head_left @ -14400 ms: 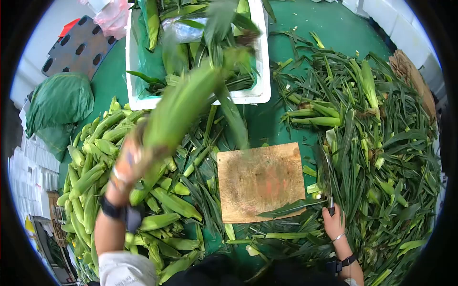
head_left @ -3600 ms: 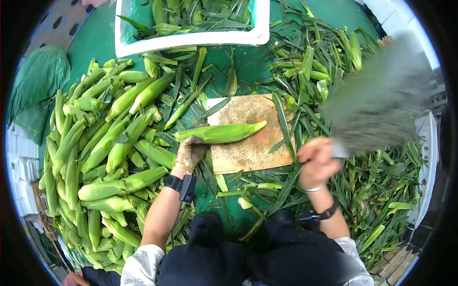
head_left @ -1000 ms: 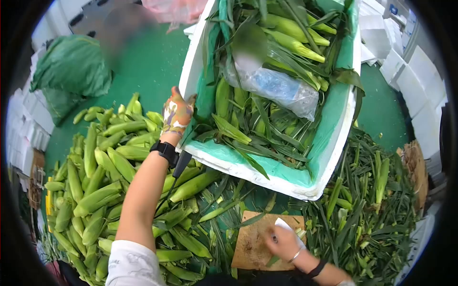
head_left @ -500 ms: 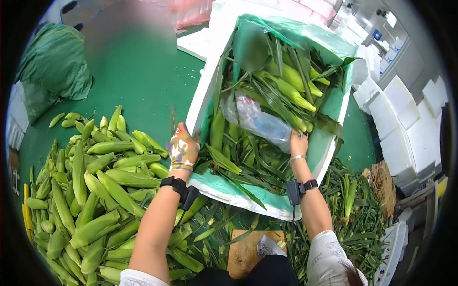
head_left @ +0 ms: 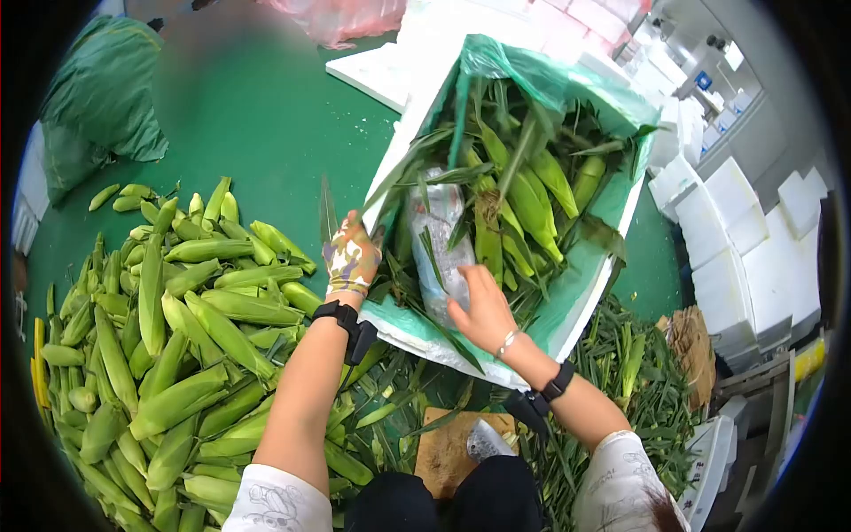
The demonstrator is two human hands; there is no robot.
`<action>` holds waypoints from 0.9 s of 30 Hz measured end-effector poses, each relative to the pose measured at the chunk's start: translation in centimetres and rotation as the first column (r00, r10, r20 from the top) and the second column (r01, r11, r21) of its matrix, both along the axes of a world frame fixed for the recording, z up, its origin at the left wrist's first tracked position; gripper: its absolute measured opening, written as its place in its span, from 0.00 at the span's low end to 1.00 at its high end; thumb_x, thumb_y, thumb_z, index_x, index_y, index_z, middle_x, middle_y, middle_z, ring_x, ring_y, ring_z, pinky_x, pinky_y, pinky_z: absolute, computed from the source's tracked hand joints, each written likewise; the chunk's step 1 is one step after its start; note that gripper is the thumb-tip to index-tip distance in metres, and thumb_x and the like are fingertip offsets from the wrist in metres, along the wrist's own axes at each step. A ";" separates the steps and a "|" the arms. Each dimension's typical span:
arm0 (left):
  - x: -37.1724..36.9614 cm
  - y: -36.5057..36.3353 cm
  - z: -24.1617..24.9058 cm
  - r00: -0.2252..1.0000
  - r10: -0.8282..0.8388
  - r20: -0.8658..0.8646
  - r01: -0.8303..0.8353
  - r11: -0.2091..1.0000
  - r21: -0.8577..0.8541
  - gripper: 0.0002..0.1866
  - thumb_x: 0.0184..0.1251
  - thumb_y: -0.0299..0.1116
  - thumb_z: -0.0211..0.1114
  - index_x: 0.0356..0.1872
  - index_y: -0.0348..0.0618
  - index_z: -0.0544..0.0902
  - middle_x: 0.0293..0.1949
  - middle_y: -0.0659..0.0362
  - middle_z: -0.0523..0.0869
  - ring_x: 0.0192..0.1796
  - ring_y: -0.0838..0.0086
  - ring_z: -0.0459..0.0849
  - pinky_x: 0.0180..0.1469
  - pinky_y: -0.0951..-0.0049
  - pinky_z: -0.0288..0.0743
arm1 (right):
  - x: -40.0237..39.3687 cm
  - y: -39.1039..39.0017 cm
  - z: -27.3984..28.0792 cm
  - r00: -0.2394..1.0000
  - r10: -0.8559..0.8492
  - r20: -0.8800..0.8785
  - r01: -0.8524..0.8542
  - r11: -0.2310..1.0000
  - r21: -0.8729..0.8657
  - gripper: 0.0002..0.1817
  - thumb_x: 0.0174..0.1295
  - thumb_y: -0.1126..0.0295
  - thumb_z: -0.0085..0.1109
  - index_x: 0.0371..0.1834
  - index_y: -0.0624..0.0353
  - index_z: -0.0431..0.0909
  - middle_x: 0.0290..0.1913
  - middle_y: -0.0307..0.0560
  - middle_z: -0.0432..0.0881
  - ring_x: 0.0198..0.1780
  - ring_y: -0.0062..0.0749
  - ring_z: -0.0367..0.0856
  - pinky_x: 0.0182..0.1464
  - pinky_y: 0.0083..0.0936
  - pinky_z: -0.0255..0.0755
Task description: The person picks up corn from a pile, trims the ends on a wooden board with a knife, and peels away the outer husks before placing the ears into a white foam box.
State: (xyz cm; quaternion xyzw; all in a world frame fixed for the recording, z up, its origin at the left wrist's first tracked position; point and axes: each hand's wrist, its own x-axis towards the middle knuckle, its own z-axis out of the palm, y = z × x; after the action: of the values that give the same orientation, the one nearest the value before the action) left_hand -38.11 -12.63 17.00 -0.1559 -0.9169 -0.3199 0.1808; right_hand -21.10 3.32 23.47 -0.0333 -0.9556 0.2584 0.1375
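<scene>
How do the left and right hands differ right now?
The left hand wears a patterned glove; the right hand is bare, with a bracelet. The left hand is at the white box's side; the right hand reaches inside, at the plastic bag. Both wrists wear dark straps.

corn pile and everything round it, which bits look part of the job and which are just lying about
Likely in the job:
white box
corn pile
cutting board
metal blade
plastic bundle

Probably just lying about:
green sack
pink plastic
stacked foam boxes
</scene>
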 end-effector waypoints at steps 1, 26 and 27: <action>-0.2 0.0 -0.4 1.000 -0.010 0.019 0.010 1.000 -0.006 0.16 0.59 0.35 0.64 0.44 0.41 0.72 0.37 0.48 0.82 0.38 0.50 0.83 0.37 0.56 0.77 | -1.5 0.2 -0.1 0.996 0.070 -0.049 -0.064 0.992 0.113 0.25 0.56 0.70 0.59 0.55 0.72 0.67 0.54 0.65 0.70 0.55 0.58 0.71 0.59 0.40 0.66; -1.3 -0.5 -2.8 0.996 -0.086 0.023 0.079 0.973 0.218 0.11 0.59 0.28 0.56 0.42 0.37 0.74 0.28 0.46 0.80 0.27 0.55 0.77 0.31 0.56 0.73 | -6.8 -3.6 10.1 0.919 -0.159 -0.361 0.186 0.982 0.042 0.16 0.45 0.64 0.59 0.37 0.60 0.73 0.35 0.53 0.76 0.42 0.51 0.73 0.44 0.42 0.69; -2.5 -0.6 -5.2 0.994 -0.099 -0.043 0.107 0.964 0.242 0.14 0.63 0.28 0.53 0.48 0.35 0.75 0.30 0.45 0.82 0.28 0.56 0.78 0.31 0.57 0.73 | -4.0 -4.4 10.9 0.940 -0.125 -0.316 0.163 0.982 0.096 0.16 0.44 0.63 0.61 0.35 0.58 0.74 0.35 0.49 0.76 0.43 0.46 0.73 0.43 0.39 0.68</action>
State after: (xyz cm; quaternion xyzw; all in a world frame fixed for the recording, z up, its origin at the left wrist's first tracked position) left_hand -40.58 -13.19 11.81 -0.1848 -0.8583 -0.4368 0.1958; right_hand -25.12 -1.12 34.39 -0.0541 -0.9312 0.1914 0.3054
